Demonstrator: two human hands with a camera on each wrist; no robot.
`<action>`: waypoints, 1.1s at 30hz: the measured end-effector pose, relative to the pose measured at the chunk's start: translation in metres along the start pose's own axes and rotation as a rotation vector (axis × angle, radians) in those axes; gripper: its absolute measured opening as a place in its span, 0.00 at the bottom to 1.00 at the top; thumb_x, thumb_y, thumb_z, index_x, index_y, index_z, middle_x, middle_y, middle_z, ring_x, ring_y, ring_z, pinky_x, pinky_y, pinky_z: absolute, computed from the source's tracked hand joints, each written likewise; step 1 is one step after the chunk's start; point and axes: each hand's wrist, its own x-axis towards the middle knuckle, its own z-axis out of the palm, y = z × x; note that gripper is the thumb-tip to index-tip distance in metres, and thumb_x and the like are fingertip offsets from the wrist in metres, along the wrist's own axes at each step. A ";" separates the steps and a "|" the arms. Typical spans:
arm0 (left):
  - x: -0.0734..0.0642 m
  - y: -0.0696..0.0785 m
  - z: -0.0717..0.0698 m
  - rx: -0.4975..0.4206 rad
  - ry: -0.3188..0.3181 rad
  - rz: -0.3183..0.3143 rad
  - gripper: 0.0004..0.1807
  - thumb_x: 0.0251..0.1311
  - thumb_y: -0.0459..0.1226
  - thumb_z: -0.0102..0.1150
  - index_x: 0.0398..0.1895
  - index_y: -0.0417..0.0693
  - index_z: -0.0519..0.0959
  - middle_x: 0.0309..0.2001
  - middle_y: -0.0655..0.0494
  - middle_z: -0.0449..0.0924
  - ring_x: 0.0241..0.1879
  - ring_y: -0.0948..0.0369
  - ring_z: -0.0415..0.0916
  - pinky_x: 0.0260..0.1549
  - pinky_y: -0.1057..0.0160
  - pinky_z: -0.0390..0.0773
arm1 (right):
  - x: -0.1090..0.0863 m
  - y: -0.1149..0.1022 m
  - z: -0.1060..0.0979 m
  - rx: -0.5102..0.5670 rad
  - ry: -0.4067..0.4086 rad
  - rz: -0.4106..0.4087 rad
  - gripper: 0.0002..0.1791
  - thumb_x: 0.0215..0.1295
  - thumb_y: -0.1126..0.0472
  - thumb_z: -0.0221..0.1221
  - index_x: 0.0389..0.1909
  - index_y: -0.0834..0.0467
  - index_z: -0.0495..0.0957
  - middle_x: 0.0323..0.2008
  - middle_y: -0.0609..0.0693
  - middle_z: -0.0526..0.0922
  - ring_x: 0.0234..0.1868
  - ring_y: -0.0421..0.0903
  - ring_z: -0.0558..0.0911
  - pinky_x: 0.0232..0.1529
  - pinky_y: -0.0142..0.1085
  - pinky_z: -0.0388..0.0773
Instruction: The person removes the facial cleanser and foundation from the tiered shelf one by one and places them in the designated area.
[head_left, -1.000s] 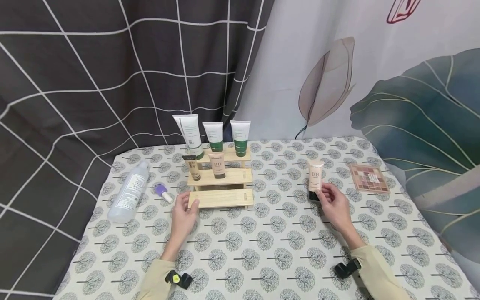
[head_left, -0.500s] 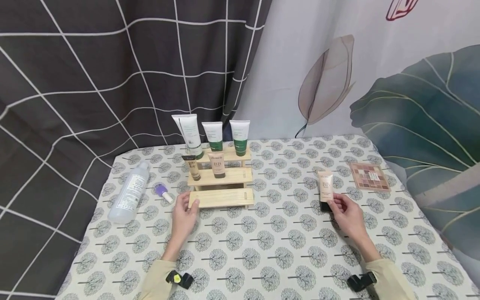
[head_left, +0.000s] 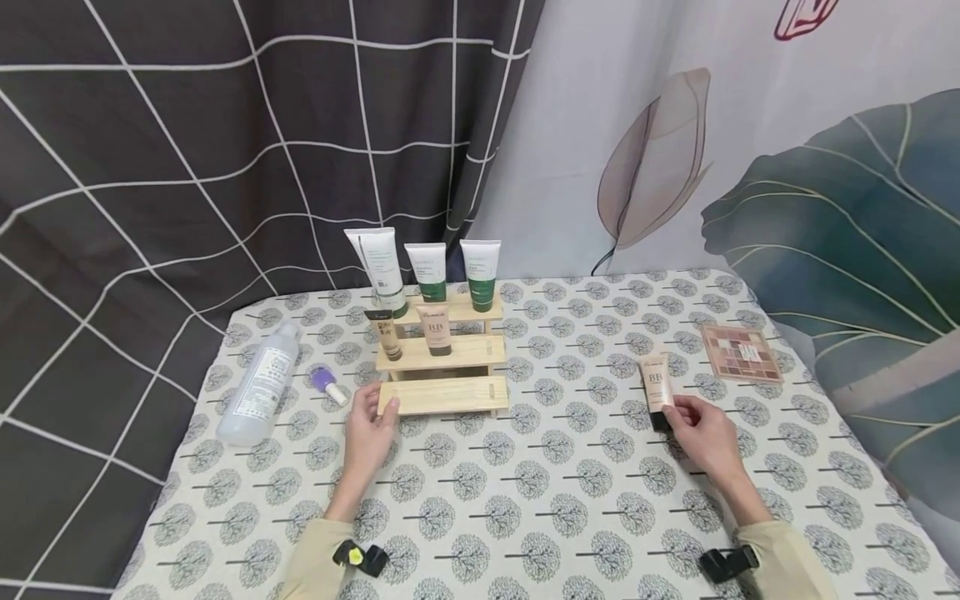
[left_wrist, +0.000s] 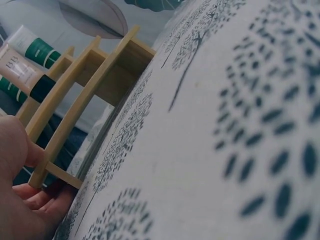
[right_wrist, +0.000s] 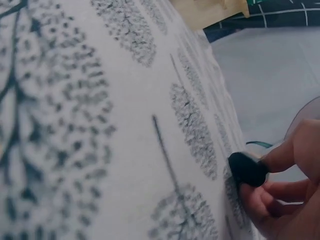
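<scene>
My right hand point(head_left: 701, 433) pinches the black cap end of a beige BB cream tube point(head_left: 656, 385), which lies low over the patterned tablecloth right of centre. In the right wrist view the fingers point(right_wrist: 280, 195) curl round the black cap point(right_wrist: 247, 169). My left hand point(head_left: 367, 429) holds the left end of the bottom step of a wooden three-step stand point(head_left: 442, 360); the left wrist view shows the thumb and fingers point(left_wrist: 30, 195) gripping that step point(left_wrist: 75, 120). On the stand are three white-and-green tubes point(head_left: 429, 271) on top, and another BB tube point(head_left: 435, 329) and a slim tube point(head_left: 386, 333) on the middle step.
A clear plastic bottle point(head_left: 258, 385) lies at the left with a small purple-capped item point(head_left: 326, 385) beside it. An eyeshadow palette point(head_left: 741, 352) lies at the right. Curtains hang close behind the table point(head_left: 525, 500).
My right hand has carried the BB tube to the right and down toward the tablecloth. The left hand has stayed on the stand.
</scene>
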 end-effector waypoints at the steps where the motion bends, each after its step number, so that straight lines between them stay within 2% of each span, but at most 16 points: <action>1: 0.000 0.000 0.000 -0.001 0.001 -0.001 0.28 0.71 0.34 0.55 0.72 0.35 0.62 0.61 0.33 0.75 0.61 0.42 0.77 0.61 0.48 0.80 | 0.000 -0.001 -0.001 -0.011 -0.003 0.000 0.22 0.72 0.56 0.58 0.57 0.69 0.78 0.42 0.62 0.85 0.36 0.44 0.79 0.33 0.27 0.74; 8: -0.001 0.001 0.000 0.001 0.012 0.003 0.28 0.71 0.34 0.55 0.71 0.36 0.63 0.61 0.33 0.75 0.60 0.42 0.77 0.61 0.49 0.81 | 0.001 -0.005 -0.001 -0.063 0.012 -0.009 0.22 0.71 0.56 0.57 0.55 0.71 0.79 0.36 0.60 0.86 0.32 0.46 0.78 0.33 0.34 0.71; 15: -0.002 0.000 0.000 -0.001 0.010 0.011 0.28 0.71 0.34 0.55 0.71 0.36 0.63 0.60 0.33 0.76 0.59 0.42 0.78 0.60 0.48 0.81 | 0.000 -0.002 -0.002 -0.040 0.008 0.022 0.22 0.70 0.56 0.58 0.54 0.71 0.80 0.35 0.59 0.86 0.31 0.45 0.78 0.31 0.31 0.71; 26: -0.001 0.000 0.000 -0.016 0.002 0.002 0.29 0.71 0.34 0.55 0.72 0.36 0.62 0.61 0.33 0.75 0.61 0.41 0.76 0.63 0.47 0.79 | -0.002 0.007 0.001 -0.020 0.073 0.006 0.18 0.69 0.58 0.60 0.52 0.67 0.81 0.37 0.57 0.86 0.32 0.41 0.77 0.31 0.26 0.70; 33: -0.002 0.000 0.000 -0.014 0.010 0.011 0.28 0.71 0.33 0.55 0.71 0.35 0.63 0.61 0.33 0.75 0.60 0.41 0.77 0.61 0.48 0.80 | 0.001 0.005 -0.008 0.000 0.113 -0.045 0.17 0.70 0.57 0.60 0.51 0.66 0.82 0.37 0.58 0.86 0.30 0.34 0.75 0.29 0.22 0.70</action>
